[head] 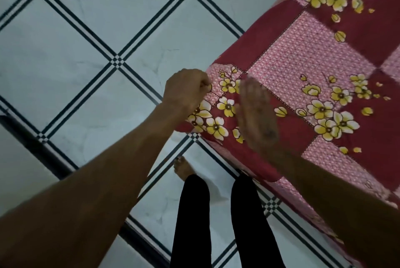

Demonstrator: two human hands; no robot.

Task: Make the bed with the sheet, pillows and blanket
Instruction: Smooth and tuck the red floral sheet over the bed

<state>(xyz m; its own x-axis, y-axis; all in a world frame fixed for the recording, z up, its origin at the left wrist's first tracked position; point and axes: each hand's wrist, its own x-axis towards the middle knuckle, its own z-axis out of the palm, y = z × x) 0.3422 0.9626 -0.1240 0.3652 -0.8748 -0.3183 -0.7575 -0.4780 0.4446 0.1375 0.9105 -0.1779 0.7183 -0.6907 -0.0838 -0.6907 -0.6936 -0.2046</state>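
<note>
The red and pink flowered sheet (313, 55) covers the bed, its corner hanging over the edge. The left hand (186, 89) pinches that corner with curled fingers. The right hand (256, 114) lies flat and blurred on the sheet beside it, above the tiled floor (86, 36).

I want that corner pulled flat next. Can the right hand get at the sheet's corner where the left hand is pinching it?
Probably yes. The right hand lies open on the floral sheet just beside the left hand, with only flat fabric between them.
</note>
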